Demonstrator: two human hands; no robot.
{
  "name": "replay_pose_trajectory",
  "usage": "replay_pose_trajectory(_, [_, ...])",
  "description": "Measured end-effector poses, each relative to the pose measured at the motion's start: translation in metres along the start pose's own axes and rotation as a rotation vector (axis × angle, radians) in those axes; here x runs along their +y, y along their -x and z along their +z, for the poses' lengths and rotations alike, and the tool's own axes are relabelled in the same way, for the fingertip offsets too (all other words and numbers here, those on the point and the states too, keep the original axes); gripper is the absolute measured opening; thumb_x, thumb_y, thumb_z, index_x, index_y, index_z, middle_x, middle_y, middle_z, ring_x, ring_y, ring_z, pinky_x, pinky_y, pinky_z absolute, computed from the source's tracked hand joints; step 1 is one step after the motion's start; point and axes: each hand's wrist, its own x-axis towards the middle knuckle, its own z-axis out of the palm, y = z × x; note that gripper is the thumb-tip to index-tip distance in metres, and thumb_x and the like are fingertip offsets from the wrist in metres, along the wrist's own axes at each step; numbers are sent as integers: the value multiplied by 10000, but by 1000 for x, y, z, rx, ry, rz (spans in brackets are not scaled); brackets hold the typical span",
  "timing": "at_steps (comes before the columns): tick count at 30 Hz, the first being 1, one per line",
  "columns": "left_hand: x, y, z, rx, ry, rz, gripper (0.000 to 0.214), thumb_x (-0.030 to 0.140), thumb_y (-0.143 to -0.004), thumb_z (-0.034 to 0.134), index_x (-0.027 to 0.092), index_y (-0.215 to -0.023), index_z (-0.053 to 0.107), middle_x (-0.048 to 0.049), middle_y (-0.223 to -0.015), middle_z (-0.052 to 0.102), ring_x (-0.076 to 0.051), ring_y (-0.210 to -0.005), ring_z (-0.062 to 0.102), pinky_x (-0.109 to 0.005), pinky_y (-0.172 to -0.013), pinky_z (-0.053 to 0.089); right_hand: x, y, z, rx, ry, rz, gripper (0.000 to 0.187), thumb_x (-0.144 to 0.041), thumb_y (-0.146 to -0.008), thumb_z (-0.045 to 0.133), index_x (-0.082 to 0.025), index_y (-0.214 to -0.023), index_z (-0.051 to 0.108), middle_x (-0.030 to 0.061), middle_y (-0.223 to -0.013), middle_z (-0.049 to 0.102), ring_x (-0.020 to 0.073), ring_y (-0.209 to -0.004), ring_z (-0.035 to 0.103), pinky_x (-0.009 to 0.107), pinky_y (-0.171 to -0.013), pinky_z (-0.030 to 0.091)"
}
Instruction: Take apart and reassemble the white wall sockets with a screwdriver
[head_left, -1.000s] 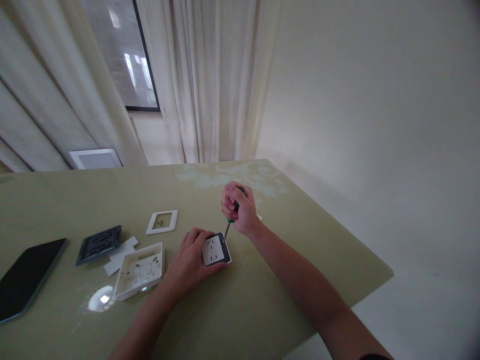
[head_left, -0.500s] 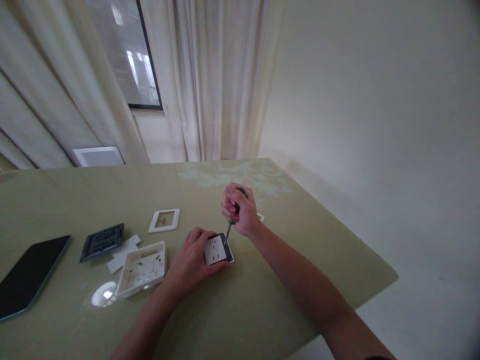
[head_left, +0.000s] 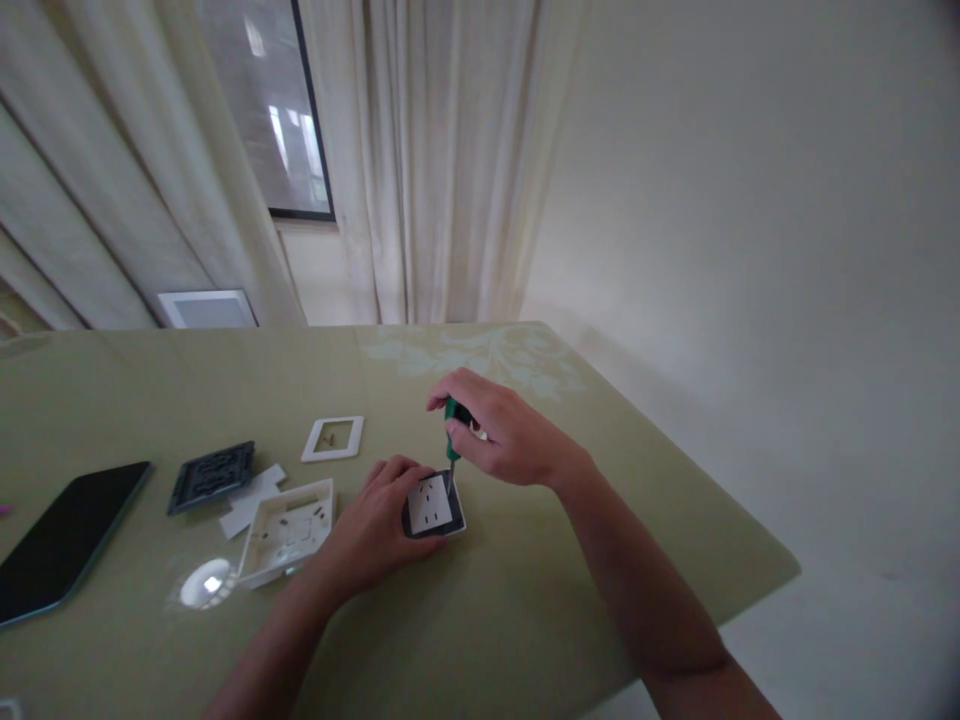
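My left hand (head_left: 388, 515) grips a wall socket (head_left: 430, 505) by its left side, thumb along the near edge and fingers over the far edge. The socket has a white face with dark slots and a dark surround, set in a white box. In my right hand (head_left: 499, 428) is a screwdriver (head_left: 450, 432) with a green and black handle, held nearly upright. Its metal shaft reaches down to the dark strip at the socket's right side; the tip's exact seat is too small to make out.
Left of my hands lie an open white back box (head_left: 289, 530), white flat pieces (head_left: 253, 500), a dark socket plate (head_left: 212, 477) and a black tablet (head_left: 67, 540). Beyond them a white frame (head_left: 334, 439) surrounds small screws (head_left: 328, 440). The table's edge (head_left: 675, 440) slants along the right.
My right hand has turned from a fist wrapped round the screwdriver handle to a looser hold from above and the right. The screwdriver stands more upright. My left hand stays on the socket.
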Motion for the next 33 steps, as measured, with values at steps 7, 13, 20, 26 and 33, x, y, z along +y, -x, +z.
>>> replay_pose_trajectory(7, [12, 0, -11, -72, 36, -4, 631, 300, -718, 828, 259, -1320, 645, -87, -1285, 649, -334, -1200, 588, -486, -1053, 489, -6, -1, -4, -2, -57, -109, 156, -144, -969, 602, -201, -1094, 676, 60, -1088, 735, 197, -1063, 634, 354, -975, 467])
replay_pose_trajectory(13, [15, -3, -9, -123, 68, -26, 549, 323, -662, 838, 234, -1154, 611, -80, -1171, 629, -330, -1115, 584, -472, -974, 505, -10, 2, -3, -2, 37, 39, 228, -310, -978, 674, -186, -1169, 668, 80, -1139, 751, 209, -1005, 678, 336, -910, 488])
replay_pose_trajectory(20, [8, -2, -1, -104, 140, -51, 599, 346, -637, 863, 228, -1151, 581, -80, -1198, 607, -328, -1141, 564, -469, -981, 506, -18, 11, -15, -110, -6, -4, 401, -153, -899, 640, -207, -1292, 583, 68, -1165, 725, 184, -993, 666, 290, -867, 470])
replay_pose_trajectory(26, [9, 1, 0, -81, 187, -33, 567, 343, -657, 858, 243, -1144, 587, -76, -1176, 612, -324, -1115, 585, -486, -972, 523, -21, 10, -6, -50, 98, 93, 162, -282, -961, 629, -238, -1116, 611, 19, -924, 713, 169, -774, 607, 292, -728, 405])
replay_pose_trajectory(33, [10, 2, 1, -93, 172, -46, 578, 327, -660, 858, 231, -1156, 577, -87, -1197, 606, -333, -1139, 572, -482, -981, 510, -16, 9, -7, -39, 81, 92, 158, -275, -968, 639, -230, -1118, 627, 32, -956, 712, 178, -819, 621, 304, -774, 430])
